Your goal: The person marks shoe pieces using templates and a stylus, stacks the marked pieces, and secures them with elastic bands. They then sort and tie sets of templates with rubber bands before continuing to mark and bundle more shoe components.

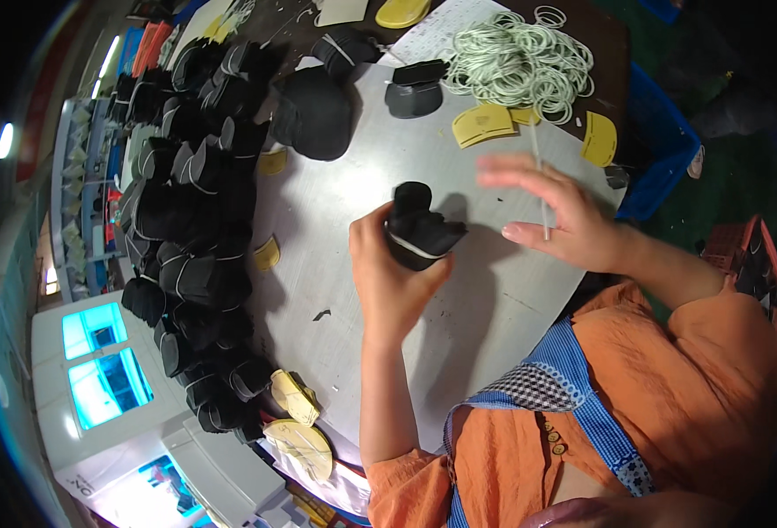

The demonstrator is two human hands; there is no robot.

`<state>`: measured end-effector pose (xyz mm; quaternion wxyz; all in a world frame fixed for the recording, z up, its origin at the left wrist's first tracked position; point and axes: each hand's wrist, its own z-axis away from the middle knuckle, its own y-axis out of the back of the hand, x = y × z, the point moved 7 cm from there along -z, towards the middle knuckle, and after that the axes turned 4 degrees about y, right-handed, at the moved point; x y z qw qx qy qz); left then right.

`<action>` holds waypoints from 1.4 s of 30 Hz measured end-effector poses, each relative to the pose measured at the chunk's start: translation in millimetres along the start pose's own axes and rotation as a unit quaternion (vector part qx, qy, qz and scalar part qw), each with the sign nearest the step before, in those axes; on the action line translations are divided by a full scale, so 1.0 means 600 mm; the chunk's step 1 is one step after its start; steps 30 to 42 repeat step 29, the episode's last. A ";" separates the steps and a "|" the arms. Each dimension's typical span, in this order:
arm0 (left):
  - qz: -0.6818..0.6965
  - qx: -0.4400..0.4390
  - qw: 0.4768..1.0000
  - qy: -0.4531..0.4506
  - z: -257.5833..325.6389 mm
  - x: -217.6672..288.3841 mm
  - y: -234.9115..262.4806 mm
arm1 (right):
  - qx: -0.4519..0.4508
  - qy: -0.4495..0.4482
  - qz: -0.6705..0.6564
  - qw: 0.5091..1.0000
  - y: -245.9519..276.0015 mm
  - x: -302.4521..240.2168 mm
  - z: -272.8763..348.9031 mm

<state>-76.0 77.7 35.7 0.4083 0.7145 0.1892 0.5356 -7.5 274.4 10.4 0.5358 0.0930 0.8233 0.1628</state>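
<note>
My left hand [390,273] is closed around a small bundle of black cut pieces [423,231], held above the pale tabletop [353,334]. A whitish rubber band [415,245] runs around the bundle, whose pieces stick up unevenly. To the right of it, my right hand [573,216] is raised with thumb and fingers spread apart. Another pale rubber band [539,163] crosses in front of this hand as a thin, nearly upright line, reaching past the fingers and thumb. Whether it is caught on a finger I cannot tell.
Many banded black bundles [199,273] line the table's left side. At the back lie loose black pieces [313,114], a heap of pale green rubber bands [520,66] and yellow templates [483,125]. Yellow pieces [299,447] lie at the near left; a blue crate [661,141] stands right.
</note>
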 end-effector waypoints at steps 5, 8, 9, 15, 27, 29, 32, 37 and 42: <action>0.075 -0.160 0.982 -0.062 -0.018 0.028 -0.021 | -0.135 0.171 0.281 0.935 -0.039 -0.069 -0.066; 0.119 -0.195 0.973 -0.042 -0.111 -0.039 0.021 | -0.282 0.039 0.220 0.933 -0.059 -0.039 -0.060; 0.180 -0.100 0.978 0.038 -0.150 -0.069 0.046 | -0.277 0.036 0.227 0.933 -0.060 -0.038 -0.047; -0.197 0.126 0.972 0.007 -0.380 -0.183 0.079 | 0.269 -0.042 0.155 0.950 0.177 -0.008 0.037; 0.086 0.090 0.989 0.074 -0.347 -0.200 0.077 | 0.303 -0.296 0.374 0.825 0.446 0.380 0.343; 0.432 0.045 0.894 0.105 -0.280 -0.184 0.055 | 0.370 -0.213 0.177 0.887 0.419 0.311 0.250; 0.432 0.045 0.894 0.105 -0.280 -0.184 0.055 | 0.370 -0.213 0.177 0.887 0.419 0.311 0.250; 0.432 0.045 0.894 0.105 -0.280 -0.184 0.055 | 0.370 -0.213 0.177 0.887 0.419 0.311 0.250; 0.432 0.045 0.894 0.105 -0.280 -0.184 0.055 | 0.370 -0.213 0.177 0.887 0.419 0.311 0.250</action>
